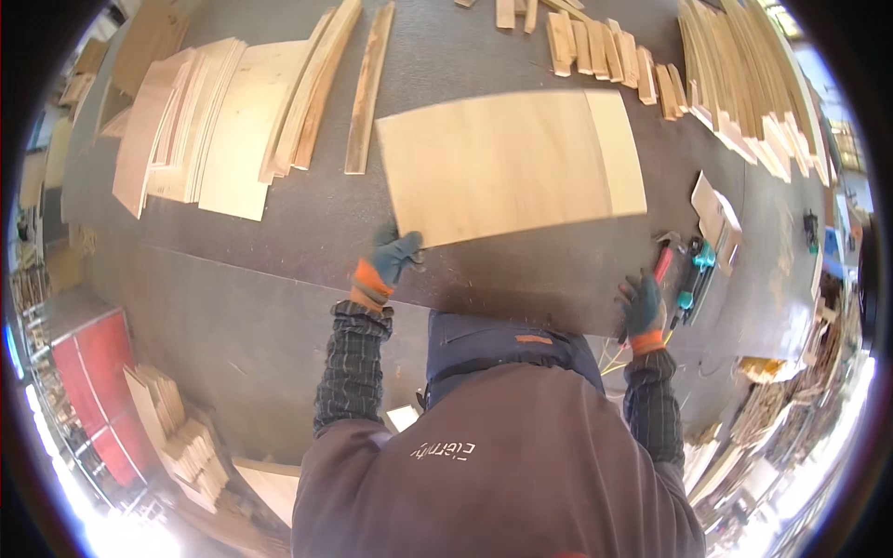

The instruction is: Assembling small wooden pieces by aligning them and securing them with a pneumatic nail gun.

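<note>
The left grip (pixel 393 260) pinches a corner of the wide board (pixel 498 167) — upper middle of the frame. The right grip (pixel 642 305) is spread apart — near a red-handled tool (pixel 662 264), right of middle.

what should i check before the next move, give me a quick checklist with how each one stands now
1. Gloves on both hands: ok, on the left hand and right hand.
2. Left grip firm: cannot tell; the hand is at the near left corner of the plywood panel.
3. Right hand off the panel: ok, its fingers are spread near the red-handled hammer.
4. Teal power tool off the panel: ok, it lies to the right and nearer.
5. Panel apart from the single wood strip: cannot tell; its far left corner is very close.
</note>
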Demonstrator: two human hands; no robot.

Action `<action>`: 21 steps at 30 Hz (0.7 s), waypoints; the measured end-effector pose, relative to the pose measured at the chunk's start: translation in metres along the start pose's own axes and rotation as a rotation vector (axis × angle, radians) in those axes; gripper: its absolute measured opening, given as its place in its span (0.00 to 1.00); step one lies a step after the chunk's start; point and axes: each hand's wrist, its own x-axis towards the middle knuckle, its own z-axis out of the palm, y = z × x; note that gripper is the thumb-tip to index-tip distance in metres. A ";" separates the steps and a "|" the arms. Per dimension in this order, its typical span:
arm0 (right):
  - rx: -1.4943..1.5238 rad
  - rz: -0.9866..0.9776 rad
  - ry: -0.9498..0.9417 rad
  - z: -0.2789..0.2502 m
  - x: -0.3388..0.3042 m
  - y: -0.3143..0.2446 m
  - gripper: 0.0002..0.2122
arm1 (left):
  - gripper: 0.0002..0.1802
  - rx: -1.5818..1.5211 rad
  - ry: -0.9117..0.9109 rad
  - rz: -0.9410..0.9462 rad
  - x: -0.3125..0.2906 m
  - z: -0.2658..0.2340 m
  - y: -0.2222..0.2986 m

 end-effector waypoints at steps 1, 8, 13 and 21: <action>0.013 0.001 0.017 -0.001 0.009 0.002 0.27 | 0.19 0.067 -0.056 -0.095 0.009 0.002 -0.011; -0.252 0.043 0.171 -0.023 0.064 0.035 0.24 | 0.20 0.628 -0.148 -0.311 0.067 0.048 -0.023; -0.281 -0.017 0.179 -0.034 0.077 0.045 0.25 | 0.26 1.444 0.097 0.050 0.099 0.029 -0.025; -0.309 -0.024 0.177 -0.034 0.073 0.046 0.27 | 0.30 1.611 0.896 0.355 0.138 -0.029 0.048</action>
